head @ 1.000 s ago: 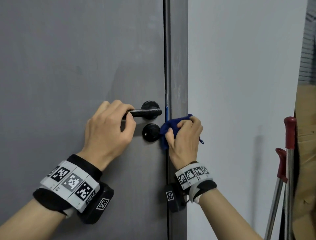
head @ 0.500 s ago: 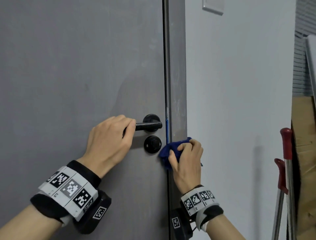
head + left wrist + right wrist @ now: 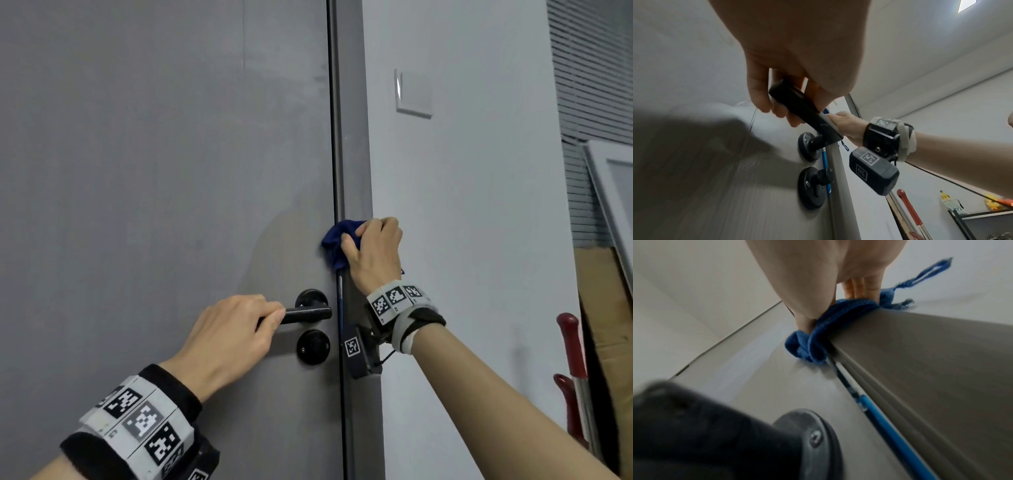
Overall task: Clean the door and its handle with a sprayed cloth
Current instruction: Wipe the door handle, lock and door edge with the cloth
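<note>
Cloth (image 3: 337, 240) — dark blue, bunched in right hand (image 3: 375, 255) fingers (image 3: 861, 287) on door (image 3: 154, 188) edge; left hand (image 3: 226, 339) gripping handle (image 3: 308, 313).

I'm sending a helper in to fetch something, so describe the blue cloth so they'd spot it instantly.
Find the grey door and follow its right edge up from the black handle. Just above the handle, the right hand presses a bunched cloth against that edge. It is the only dark blue, soft thing there.
</note>
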Available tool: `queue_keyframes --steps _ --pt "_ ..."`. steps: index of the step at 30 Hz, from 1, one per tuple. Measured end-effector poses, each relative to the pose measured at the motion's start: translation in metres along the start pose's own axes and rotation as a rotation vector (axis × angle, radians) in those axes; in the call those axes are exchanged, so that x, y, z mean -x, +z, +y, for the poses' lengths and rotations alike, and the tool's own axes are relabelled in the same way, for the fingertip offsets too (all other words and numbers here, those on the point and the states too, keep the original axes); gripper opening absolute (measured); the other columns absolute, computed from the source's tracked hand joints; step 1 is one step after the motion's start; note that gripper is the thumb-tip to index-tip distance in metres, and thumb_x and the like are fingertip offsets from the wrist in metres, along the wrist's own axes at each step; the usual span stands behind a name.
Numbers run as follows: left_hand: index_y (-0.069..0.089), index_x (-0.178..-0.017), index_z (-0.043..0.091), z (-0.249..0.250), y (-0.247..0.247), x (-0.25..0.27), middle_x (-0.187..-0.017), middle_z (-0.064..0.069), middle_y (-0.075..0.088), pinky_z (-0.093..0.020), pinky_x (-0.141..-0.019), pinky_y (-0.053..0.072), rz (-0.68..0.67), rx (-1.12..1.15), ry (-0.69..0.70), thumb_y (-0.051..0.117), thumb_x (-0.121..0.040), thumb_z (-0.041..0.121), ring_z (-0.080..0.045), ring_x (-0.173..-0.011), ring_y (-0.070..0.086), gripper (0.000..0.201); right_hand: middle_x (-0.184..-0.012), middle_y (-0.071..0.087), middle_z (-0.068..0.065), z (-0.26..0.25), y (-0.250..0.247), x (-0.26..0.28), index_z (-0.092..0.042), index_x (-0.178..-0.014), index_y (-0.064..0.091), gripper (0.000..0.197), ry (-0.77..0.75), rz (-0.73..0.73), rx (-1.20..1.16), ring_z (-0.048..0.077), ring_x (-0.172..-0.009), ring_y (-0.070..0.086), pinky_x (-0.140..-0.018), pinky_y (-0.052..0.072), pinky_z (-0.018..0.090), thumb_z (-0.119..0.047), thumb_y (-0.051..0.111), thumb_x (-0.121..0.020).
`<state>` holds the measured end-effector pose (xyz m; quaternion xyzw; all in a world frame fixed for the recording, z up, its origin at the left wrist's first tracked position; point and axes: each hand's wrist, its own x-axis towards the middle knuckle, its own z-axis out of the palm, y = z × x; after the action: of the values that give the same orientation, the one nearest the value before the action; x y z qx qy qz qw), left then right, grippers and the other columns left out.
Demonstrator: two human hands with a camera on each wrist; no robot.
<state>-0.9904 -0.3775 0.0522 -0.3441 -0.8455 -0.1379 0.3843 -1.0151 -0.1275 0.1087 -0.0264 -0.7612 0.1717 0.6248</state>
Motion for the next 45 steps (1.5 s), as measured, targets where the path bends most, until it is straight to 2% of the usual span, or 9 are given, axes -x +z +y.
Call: queue_keyframes --steps 5,15,24,27,30,33,35,40,45 --pt "0.054 -0.087 0.022 0.001 0.003 0.002 -0.077 0.004 0.053 -0.037 -0.068 0.045 0.02 0.031 -0.014 0.036 -0.102 0.041 -0.018 -0.078 0.053 0.03 -0.12 0.044 0.013 0.013 0.006 0.039 -0.01 -0.101 0.052 0.023 -0.026 0.038 0.005 0.029 -0.104 0.043 -0.09 0.043 0.039 -0.032 0.057 -0.096" --pt "0.055 -0.085 0.022 0.004 0.004 0.004 -0.075 0.003 0.053 -0.035 -0.065 0.044 0.039 0.042 -0.051 0.037 -0.102 0.042 -0.017 -0.074 0.052 0.032 -0.124 0.037 0.0 0.04 0.013 0.145 -0.021 -0.095 0.045 0.022 0.075 -0.1 -0.041 0.02 -0.111 0.04 -0.087 0.047 0.033 -0.03 0.064 -0.089" --pt "0.062 -0.085 0.024 0.004 -0.009 -0.006 -0.077 0.006 0.058 -0.035 -0.066 0.042 -0.037 -0.071 -0.01 0.038 -0.101 0.043 -0.014 -0.083 0.049 0.034 -0.112 0.044 0.011 0.013 0.007 0.045 -0.011 -0.099 0.051 0.022 0.003 0.012 -0.026 0.029 -0.1 0.043 -0.086 0.044 0.04 -0.031 0.06 -0.094" --pt "0.069 -0.084 0.025 0.002 -0.024 -0.014 -0.09 0.014 0.062 -0.031 -0.072 0.044 0.055 -0.023 0.029 0.044 -0.1 0.043 -0.007 -0.095 0.047 0.035 -0.116 0.043 0.014 0.001 -0.001 -0.002 -0.009 -0.104 0.053 0.026 -0.007 -0.001 -0.046 0.032 -0.106 0.043 -0.091 0.043 0.04 -0.032 0.059 -0.096" --pt "0.073 -0.111 0.029 -0.008 -0.047 -0.033 -0.114 0.017 0.061 -0.027 -0.085 0.042 0.202 0.044 0.071 0.042 -0.096 0.043 -0.007 -0.113 0.048 0.037 -0.121 0.042 0.018 -0.016 -0.008 -0.047 -0.006 -0.108 0.054 0.029 0.018 -0.009 -0.038 0.035 -0.112 0.041 -0.094 0.04 0.039 -0.033 0.058 -0.097" --pt "0.052 -0.143 0.026 -0.022 -0.071 -0.06 -0.151 0.005 0.041 -0.04 -0.112 0.036 0.179 -0.053 0.024 0.036 -0.089 0.048 -0.015 -0.141 0.03 0.061 -0.123 0.041 0.019 -0.03 -0.015 -0.084 -0.005 -0.109 0.053 0.031 0.023 -0.016 -0.029 0.037 -0.115 0.04 -0.093 0.039 0.039 -0.033 0.057 -0.098" --pt "0.039 -0.151 0.028 -0.025 -0.085 -0.079 -0.163 0.0 0.022 -0.045 -0.119 0.025 0.165 -0.136 -0.014 0.034 -0.087 0.051 -0.02 -0.15 0.015 0.069 -0.124 0.041 0.02 -0.039 -0.019 -0.104 -0.004 -0.11 0.053 0.032 0.029 -0.013 -0.011 0.037 -0.116 0.04 -0.091 0.04 0.039 -0.034 0.056 -0.098" --pt "0.017 -0.158 0.033 -0.02 -0.102 -0.118 -0.168 0.0 -0.008 -0.053 -0.123 0.008 0.133 -0.243 -0.1 0.044 -0.096 0.045 -0.021 -0.154 -0.008 0.069 -0.126 0.041 0.019 -0.045 -0.024 -0.122 -0.005 -0.113 0.054 0.034 0.041 -0.017 -0.032 0.038 -0.117 0.039 -0.095 0.039 0.039 -0.036 0.056 -0.098" --pt "0.011 -0.158 0.034 -0.02 -0.093 -0.132 -0.167 0.0 -0.016 -0.062 -0.12 0.006 0.059 -0.296 -0.179 0.042 -0.095 0.045 -0.023 -0.154 -0.015 0.071 -0.124 0.041 0.015 -0.028 -0.019 -0.081 -0.011 -0.112 0.054 0.031 0.02 -0.011 -0.015 0.034 -0.114 0.04 -0.097 0.044 0.044 -0.038 0.057 -0.096"
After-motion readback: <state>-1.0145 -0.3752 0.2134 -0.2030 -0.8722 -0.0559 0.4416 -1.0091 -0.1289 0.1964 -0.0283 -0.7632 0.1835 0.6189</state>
